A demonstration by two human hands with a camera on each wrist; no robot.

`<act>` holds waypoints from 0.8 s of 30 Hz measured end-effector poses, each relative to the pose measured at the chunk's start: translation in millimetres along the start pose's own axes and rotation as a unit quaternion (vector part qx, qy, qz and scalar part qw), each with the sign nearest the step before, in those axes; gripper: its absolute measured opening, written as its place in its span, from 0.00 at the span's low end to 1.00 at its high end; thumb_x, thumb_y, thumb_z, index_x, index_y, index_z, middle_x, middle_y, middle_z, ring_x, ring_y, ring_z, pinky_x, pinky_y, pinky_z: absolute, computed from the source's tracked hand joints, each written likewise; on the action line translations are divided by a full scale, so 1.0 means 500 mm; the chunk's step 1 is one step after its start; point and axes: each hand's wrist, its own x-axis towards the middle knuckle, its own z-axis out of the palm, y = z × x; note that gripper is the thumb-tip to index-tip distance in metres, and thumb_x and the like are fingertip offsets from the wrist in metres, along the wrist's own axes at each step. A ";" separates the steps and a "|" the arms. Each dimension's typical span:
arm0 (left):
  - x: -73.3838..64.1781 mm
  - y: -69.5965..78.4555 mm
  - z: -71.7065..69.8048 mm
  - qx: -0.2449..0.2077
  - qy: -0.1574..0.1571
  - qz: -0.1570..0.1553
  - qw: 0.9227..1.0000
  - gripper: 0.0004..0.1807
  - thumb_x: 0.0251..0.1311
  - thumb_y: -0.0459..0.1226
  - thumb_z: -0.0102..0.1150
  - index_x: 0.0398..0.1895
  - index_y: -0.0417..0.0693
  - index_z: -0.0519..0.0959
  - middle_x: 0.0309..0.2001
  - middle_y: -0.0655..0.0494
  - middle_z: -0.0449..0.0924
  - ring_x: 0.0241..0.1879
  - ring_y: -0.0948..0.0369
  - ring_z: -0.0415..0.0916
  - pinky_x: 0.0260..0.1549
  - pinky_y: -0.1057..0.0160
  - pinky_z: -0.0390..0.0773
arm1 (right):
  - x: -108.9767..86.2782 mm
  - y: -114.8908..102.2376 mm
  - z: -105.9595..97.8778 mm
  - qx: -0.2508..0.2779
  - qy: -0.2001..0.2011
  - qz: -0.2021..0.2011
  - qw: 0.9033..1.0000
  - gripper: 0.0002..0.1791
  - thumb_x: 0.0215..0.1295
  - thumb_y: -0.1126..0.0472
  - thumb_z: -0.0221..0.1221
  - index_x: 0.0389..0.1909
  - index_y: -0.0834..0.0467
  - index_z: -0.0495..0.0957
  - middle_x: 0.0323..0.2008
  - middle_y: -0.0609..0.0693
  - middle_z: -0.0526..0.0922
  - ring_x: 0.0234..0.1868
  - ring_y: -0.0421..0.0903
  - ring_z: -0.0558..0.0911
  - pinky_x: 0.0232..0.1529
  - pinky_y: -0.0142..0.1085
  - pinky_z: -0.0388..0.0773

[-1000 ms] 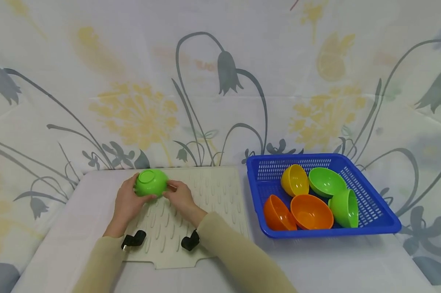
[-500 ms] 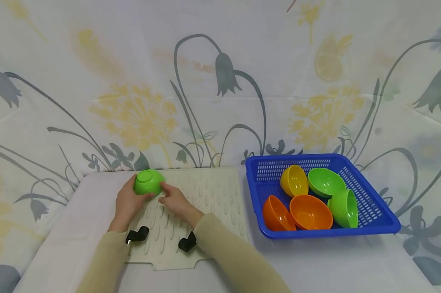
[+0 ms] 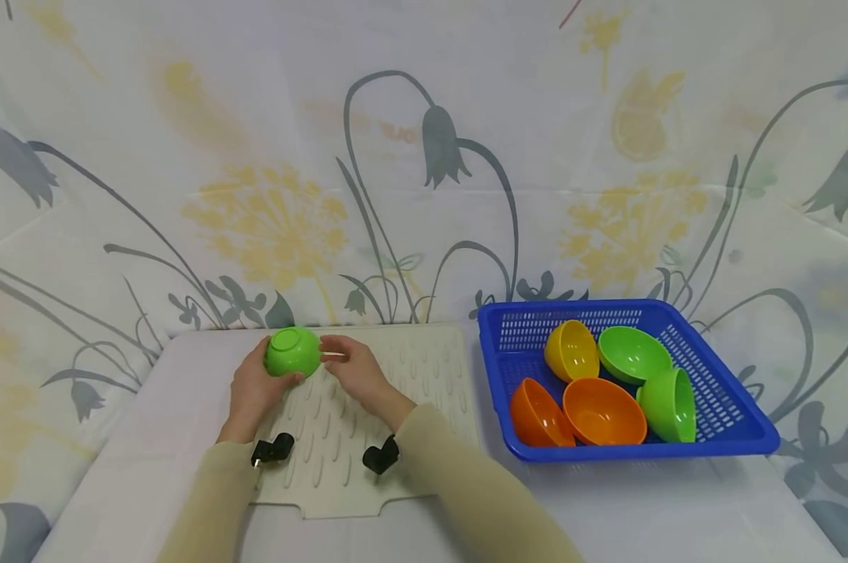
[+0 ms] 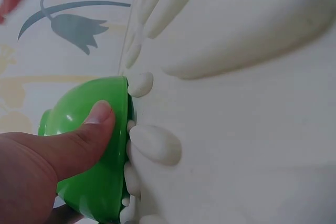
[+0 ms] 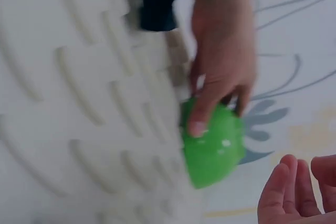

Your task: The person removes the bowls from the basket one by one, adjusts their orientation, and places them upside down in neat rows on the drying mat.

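Observation:
A green bowl (image 3: 293, 353) is upside down at the far left corner of a cream ridged drying mat (image 3: 424, 383). My left hand (image 3: 253, 395) grips it from the left, thumb on the near side. In the left wrist view the thumb lies flat on the bowl's wall (image 4: 79, 106), and its rim is down at the mat's ridges. Just right of the bowl, my right hand (image 3: 363, 375) holds nothing, its fingers loosely bent. The right wrist view shows these fingers (image 5: 286, 190) apart from the bowl (image 5: 218, 153).
A blue plastic basket (image 3: 497, 391) stands to the right of the mat. Inside are a yellow bowl (image 3: 570, 352), two orange bowls (image 3: 600, 414) and two green bowls (image 3: 631, 356). A flower-patterned cloth (image 3: 438, 250) hangs behind the table.
My right hand has let go of the green bowl and drawn off to its right. The left hand still holds the bowl in about the same place.

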 end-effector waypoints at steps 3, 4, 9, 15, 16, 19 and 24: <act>-0.003 0.003 -0.003 0.001 0.001 -0.002 1.000 0.49 0.53 0.38 0.73 0.75 0.36 0.57 0.67 0.31 0.65 0.64 0.35 0.64 0.61 0.35 0.63 | -0.007 -0.041 -0.010 0.018 0.000 -0.008 1.000 0.18 0.71 0.74 0.53 0.59 0.62 0.77 0.55 0.60 0.80 0.52 0.47 0.83 0.52 0.36 0.80; -0.003 0.003 -0.003 0.002 0.001 -0.003 1.000 0.49 0.53 0.38 0.73 0.75 0.36 0.57 0.67 0.31 0.65 0.64 0.35 0.63 0.61 0.35 0.63 | -0.011 -0.058 -0.014 0.020 -0.001 -0.009 1.000 0.17 0.71 0.73 0.53 0.58 0.61 0.78 0.55 0.60 0.80 0.51 0.46 0.83 0.52 0.36 0.80; -0.001 0.007 -0.004 0.013 -0.006 -0.010 1.000 0.49 0.55 0.40 0.72 0.76 0.37 0.55 0.69 0.31 0.63 0.65 0.35 0.62 0.62 0.35 0.62 | -0.025 -0.129 -0.047 -0.004 -0.011 -0.024 1.000 0.15 0.72 0.72 0.54 0.55 0.58 0.79 0.54 0.56 0.81 0.49 0.43 0.83 0.51 0.35 0.80; 0.000 0.004 -0.005 0.024 -0.005 -0.013 1.000 0.50 0.55 0.41 0.72 0.76 0.37 0.54 0.70 0.31 0.61 0.67 0.35 0.60 0.62 0.34 0.61 | -0.040 -0.186 -0.112 -0.109 -0.018 -0.039 0.993 0.12 0.71 0.69 0.56 0.52 0.59 0.80 0.52 0.53 0.82 0.50 0.45 0.82 0.49 0.36 0.80; 0.000 0.003 -0.005 0.024 -0.005 -0.013 1.000 0.50 0.55 0.41 0.72 0.76 0.37 0.54 0.70 0.31 0.61 0.67 0.35 0.60 0.62 0.34 0.61 | -0.043 -0.192 -0.126 -0.129 -0.019 -0.041 0.991 0.12 0.72 0.68 0.56 0.53 0.59 0.80 0.53 0.53 0.82 0.50 0.46 0.81 0.49 0.37 0.79; -0.001 0.001 -0.004 0.022 -0.009 -0.012 1.000 0.50 0.56 0.41 0.72 0.77 0.37 0.53 0.70 0.31 0.60 0.67 0.35 0.60 0.62 0.34 0.61 | -0.057 -0.205 -0.175 -0.184 -0.016 -0.041 0.982 0.13 0.72 0.65 0.57 0.54 0.58 0.80 0.53 0.54 0.82 0.53 0.48 0.80 0.52 0.41 0.78; -0.004 -0.001 -0.006 0.020 -0.016 -0.019 1.000 0.51 0.56 0.42 0.72 0.77 0.37 0.52 0.70 0.31 0.59 0.67 0.35 0.59 0.63 0.34 0.61 | -0.085 -0.220 -0.270 -0.248 -0.004 -0.029 0.968 0.12 0.73 0.63 0.56 0.53 0.56 0.81 0.53 0.52 0.82 0.53 0.49 0.80 0.55 0.46 0.77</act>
